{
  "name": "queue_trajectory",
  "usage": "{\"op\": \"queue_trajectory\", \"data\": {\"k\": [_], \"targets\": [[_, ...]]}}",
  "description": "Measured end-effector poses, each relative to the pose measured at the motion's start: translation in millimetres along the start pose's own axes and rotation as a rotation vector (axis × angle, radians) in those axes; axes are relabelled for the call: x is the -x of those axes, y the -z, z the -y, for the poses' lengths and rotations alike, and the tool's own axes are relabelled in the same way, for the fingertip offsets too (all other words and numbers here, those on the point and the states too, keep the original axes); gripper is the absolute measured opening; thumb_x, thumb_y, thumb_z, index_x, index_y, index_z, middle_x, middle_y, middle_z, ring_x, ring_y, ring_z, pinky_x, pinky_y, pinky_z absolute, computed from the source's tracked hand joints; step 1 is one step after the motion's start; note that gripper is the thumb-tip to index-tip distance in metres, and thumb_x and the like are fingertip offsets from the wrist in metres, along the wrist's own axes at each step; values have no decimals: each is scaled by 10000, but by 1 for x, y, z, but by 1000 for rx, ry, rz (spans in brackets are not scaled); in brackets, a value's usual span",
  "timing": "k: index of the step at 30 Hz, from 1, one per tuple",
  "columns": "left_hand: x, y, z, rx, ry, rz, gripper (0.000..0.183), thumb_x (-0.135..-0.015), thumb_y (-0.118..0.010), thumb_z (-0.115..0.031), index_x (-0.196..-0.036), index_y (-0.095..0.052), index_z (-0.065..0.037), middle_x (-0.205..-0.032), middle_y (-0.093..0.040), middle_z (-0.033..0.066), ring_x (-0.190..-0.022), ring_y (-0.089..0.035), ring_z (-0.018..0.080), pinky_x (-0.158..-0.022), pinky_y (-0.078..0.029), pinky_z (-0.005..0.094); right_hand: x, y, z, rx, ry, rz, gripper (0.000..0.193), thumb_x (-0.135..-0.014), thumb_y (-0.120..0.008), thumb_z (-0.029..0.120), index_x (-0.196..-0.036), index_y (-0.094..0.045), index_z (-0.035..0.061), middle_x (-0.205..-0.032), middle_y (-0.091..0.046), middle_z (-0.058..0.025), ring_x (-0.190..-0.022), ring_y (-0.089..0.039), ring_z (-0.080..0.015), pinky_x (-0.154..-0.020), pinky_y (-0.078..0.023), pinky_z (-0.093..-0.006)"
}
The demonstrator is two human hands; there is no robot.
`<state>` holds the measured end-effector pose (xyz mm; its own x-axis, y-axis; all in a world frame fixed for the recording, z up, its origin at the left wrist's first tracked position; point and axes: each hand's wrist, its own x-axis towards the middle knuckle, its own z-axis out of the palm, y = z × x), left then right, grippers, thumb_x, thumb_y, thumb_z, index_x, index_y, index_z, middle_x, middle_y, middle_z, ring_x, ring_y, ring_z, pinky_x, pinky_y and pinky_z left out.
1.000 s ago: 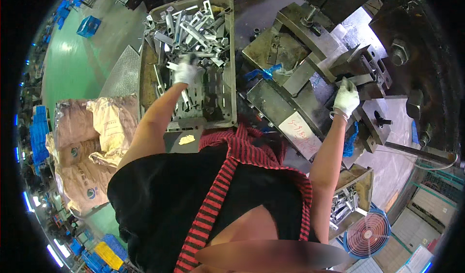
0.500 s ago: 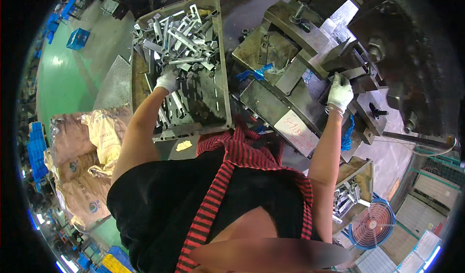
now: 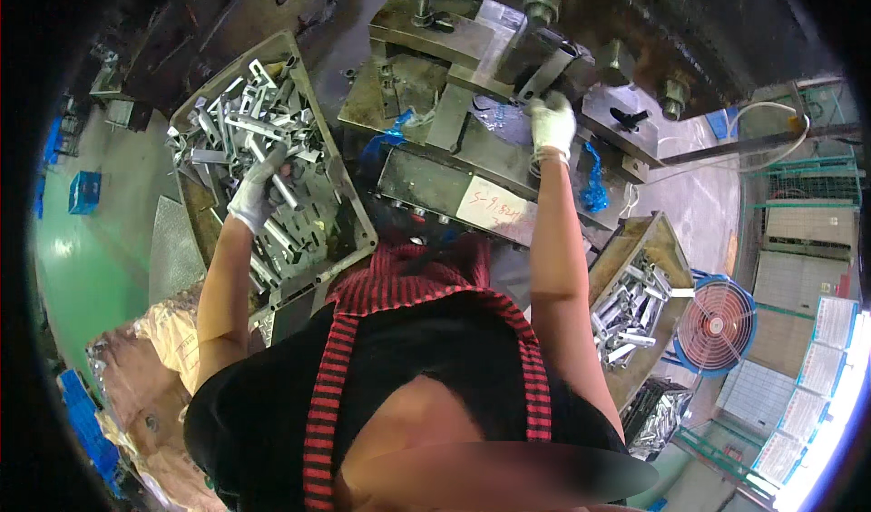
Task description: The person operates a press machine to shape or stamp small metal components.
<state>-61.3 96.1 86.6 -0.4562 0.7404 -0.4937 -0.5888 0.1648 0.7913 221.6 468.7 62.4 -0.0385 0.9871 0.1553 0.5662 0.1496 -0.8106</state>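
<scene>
My left hand (image 3: 257,192), in a white glove with darkened fingertips, is closed on a silvery metal channel piece (image 3: 285,191) over the left bin (image 3: 356,205). A heap of similar metal pieces (image 3: 245,117) lies in that bin, just beyond my fingers. At the press tooling, my gloved right hand (image 3: 552,129) reaches in with its fingers closed at the near end of another metal channel piece (image 3: 548,73). This piece slants up and away from the fingertips, beside the steel die block (image 3: 451,117). The glove hides part of the grip.
Large bolts (image 3: 617,61) and the dark press body overhang the tooling. Blue rags (image 3: 594,181) lie beside my right forearm. A second bin (image 3: 626,280) of metal parts stands at right, near a round fan (image 3: 716,326). Brown sacks (image 3: 136,394) lie at lower left.
The whole view has swung, shifting bin and press leftward. My left hand has come up out of the bin's heap with a metal channel piece. The piece at my right hand now stands more steeply.
</scene>
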Motion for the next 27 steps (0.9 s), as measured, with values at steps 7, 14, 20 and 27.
{"op": "queue_trajectory", "data": {"k": [7,14,20,27], "targets": [[-34,-156,-16,-653,-47,357,441,-818,-576,-262,-1160,-518,10,-984,-640,136,-853,-630,188,-723,-499,288,3,12,30,65,12,267,366,-712,-734,283,-911,-634,-8,-735,-644,-72,-562,-560,-142,-559,-457,-292],[-99,-308,2,-912,-572,365,456,-779,-652,-386,-1063,-606,-32,-878,-649,92,-754,-588,131,-678,-474,300,23,109,-14,-619,-115,-216,208,-823,-630,226,-914,-630,39,-706,-637,-75,-669,-610,-198,-616,-493,-337],[-156,-355,19,-698,-349,414,448,-785,-636,-429,-990,-640,-31,-766,-643,47,-625,-561,124,-603,-451,284,31,194,-92,-1152,-483,-636,490,-791,-578,438,-1063,-559,30,-919,-598,-102,-881,-565,-230,-812,-445,-364],[-133,-306,79,-780,-633,131,463,-833,-575,-257,-1225,-499,-22,-983,-639,184,-869,-626,247,-752,-480,339,42,62,-11,-87,335,-82,225,-789,-646,250,-915,-656,63,-909,-655,-129,-846,-622,-261,-773,-480,-334]]}}
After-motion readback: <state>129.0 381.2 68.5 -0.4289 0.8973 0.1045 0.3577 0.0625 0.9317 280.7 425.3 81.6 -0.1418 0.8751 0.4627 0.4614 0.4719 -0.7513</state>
